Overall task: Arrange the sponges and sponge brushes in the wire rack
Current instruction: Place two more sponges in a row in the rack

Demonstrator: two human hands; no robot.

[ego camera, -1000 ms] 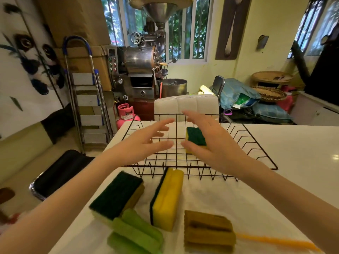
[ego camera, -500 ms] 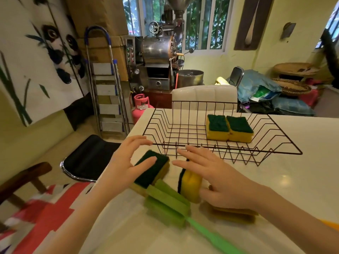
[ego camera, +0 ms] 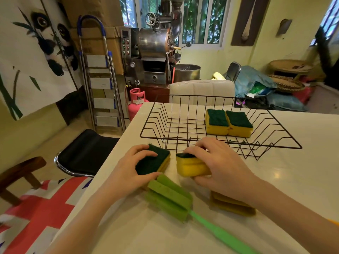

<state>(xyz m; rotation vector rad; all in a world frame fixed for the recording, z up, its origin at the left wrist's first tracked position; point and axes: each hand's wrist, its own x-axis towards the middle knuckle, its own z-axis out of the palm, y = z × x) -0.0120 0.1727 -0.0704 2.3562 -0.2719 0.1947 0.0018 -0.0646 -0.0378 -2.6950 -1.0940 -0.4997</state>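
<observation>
A black wire rack (ego camera: 183,125) stands on the white table (ego camera: 275,189). Two yellow sponges with green scouring tops (ego camera: 228,122) lie side by side in its right half. In front of the rack, my left hand (ego camera: 128,173) grips a green-topped sponge (ego camera: 153,161) lying flat on the table. My right hand (ego camera: 218,167) is closed on a second yellow sponge (ego camera: 190,165), which is tipped on its side. A green sponge brush (ego camera: 170,197) with a long green handle lies near me. An ochre sponge brush head (ego camera: 231,205) lies partly under my right wrist.
A white padded chair back (ego camera: 201,89) stands behind the rack. A black chair seat (ego camera: 86,153) sits left of the table, with a stepladder (ego camera: 100,79), a pink gas cylinder (ego camera: 136,101) and a metal roasting machine (ego camera: 156,52) beyond. The table's left edge runs close to my left arm.
Both hands came back from the rack, leaving two sponges inside it. They dropped onto the two sponges in front of the rack and closed on them.
</observation>
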